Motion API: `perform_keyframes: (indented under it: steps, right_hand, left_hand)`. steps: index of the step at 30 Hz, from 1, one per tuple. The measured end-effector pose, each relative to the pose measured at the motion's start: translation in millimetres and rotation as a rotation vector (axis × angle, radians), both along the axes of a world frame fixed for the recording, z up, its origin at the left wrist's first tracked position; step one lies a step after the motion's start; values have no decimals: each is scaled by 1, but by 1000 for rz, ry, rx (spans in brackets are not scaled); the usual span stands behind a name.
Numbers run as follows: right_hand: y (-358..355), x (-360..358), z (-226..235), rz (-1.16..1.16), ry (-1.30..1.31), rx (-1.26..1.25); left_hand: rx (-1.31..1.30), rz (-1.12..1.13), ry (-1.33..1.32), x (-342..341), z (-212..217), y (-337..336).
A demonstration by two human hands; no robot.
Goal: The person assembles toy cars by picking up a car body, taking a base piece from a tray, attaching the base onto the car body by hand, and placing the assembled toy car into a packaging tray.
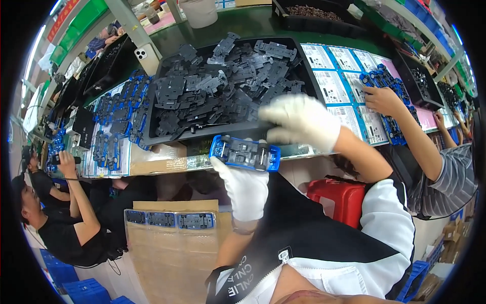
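Note:
A blue toy car [245, 152] lies underside up in my left hand [243, 190], which wears a white glove and grips it from below. Its dark chassis and black wheels face me. Just above and right of the car is my right hand [304, 121], also gloved in white and smeared by motion. Whether its fingers hold anything cannot be made out. Beyond both hands stands a large black tray [233, 130] heaped with loose black plastic chassis plates [207, 86].
Rows of blue toy cars [119, 114] stand left of the tray. Printed cards [347, 81] cover the table at right, where a co-worker's hand [382, 101] touches more cars. Below left, a cardboard box [172, 253] bears several packed cars. A red case [336, 200] sits beside me.

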State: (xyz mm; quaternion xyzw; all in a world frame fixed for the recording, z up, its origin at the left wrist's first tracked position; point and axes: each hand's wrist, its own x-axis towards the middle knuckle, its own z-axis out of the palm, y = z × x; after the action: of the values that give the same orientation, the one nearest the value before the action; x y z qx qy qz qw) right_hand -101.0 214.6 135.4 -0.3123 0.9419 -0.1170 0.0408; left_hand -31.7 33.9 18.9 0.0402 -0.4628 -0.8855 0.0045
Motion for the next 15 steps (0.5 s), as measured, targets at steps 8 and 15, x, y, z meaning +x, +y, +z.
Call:
perform_keyframes:
  steps: [8,15]
  right_hand:
    - [52,-122,-56,322,108,169]
    - [57,-121,-56,349,158,196]
  left_hand:
    - [546,-71,-148,8,47,-8]
    - [486,-44,-94,10,37,-16]
